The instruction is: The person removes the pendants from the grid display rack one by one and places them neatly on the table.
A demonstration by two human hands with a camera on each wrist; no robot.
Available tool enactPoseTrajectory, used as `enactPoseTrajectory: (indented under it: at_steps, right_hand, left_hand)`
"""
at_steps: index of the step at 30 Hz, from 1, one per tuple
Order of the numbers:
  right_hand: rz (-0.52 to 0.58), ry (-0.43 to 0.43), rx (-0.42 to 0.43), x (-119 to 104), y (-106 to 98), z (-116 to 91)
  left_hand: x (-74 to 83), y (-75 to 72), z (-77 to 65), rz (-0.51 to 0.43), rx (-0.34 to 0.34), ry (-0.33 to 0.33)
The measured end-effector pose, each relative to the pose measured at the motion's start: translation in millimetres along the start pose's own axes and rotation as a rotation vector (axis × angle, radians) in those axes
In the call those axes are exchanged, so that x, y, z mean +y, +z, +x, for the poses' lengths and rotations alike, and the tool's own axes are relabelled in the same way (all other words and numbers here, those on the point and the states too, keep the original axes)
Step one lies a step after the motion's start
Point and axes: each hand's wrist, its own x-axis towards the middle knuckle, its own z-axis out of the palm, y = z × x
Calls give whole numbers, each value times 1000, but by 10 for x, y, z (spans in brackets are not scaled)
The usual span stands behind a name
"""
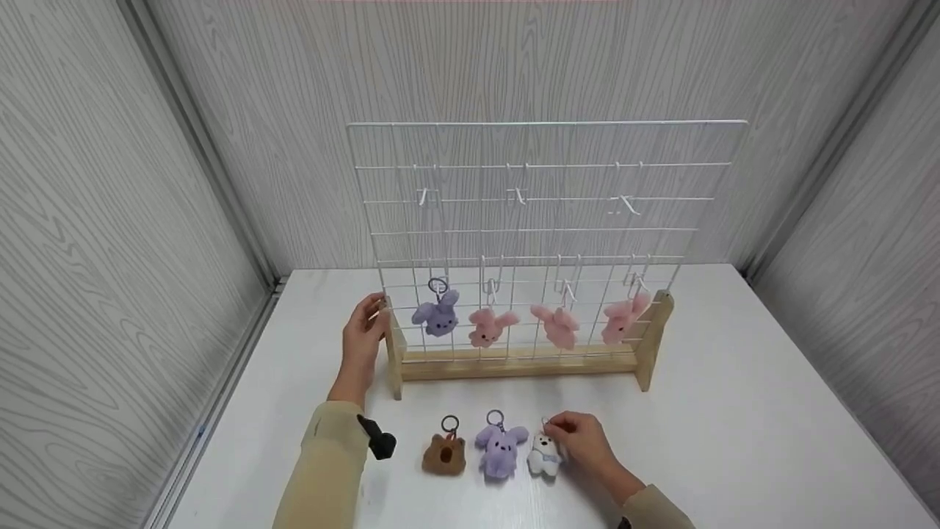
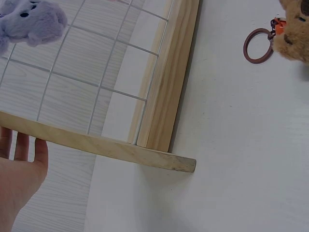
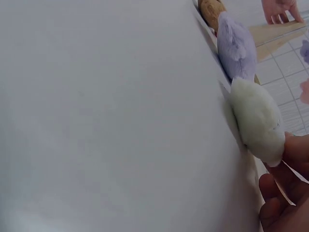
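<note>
My right hand (image 1: pixel 584 441) pinches the top of a white plush bear keychain (image 1: pixel 544 457), near its ring, on the white table. In the right wrist view the fingers (image 3: pixel 294 154) are at one end of the white plush (image 3: pixel 258 118). Left of it lie a purple bunny keychain (image 1: pixel 501 450) and a brown plush keychain (image 1: pixel 444 455), each with a ring. My left hand (image 1: pixel 361 339) holds the left wooden end post (image 1: pixel 395 353) of a white wire grid rack (image 1: pixel 547 123); in the left wrist view its fingertips meet the post's edge.
On the rack's lower hooks hang a purple bunny (image 1: pixel 439 317) and three pink bunnies, one at the right end (image 1: pixel 623 320). Three white hooks, one in the middle (image 1: pixel 519 196), sit higher on the grid. A wooden bar (image 1: pixel 514 367) joins the end posts. Pale panels enclose the table.
</note>
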Motion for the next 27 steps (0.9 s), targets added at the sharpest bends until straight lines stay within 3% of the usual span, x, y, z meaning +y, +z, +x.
enactPoseTrajectory:
  at_steps: [15,23,27]
  right_hand:
    - [-115,-2,37,-27,-29,48]
    - [-52,109,56,-45,-73,78]
    - [17,112,71,-77,-130,88]
  left_hand:
    - [-4,-22,-4,-3,-15,-2]
    - [-1,-6,-5,3,-7,-1]
    - [-9,-13,3,6,-5,-4]
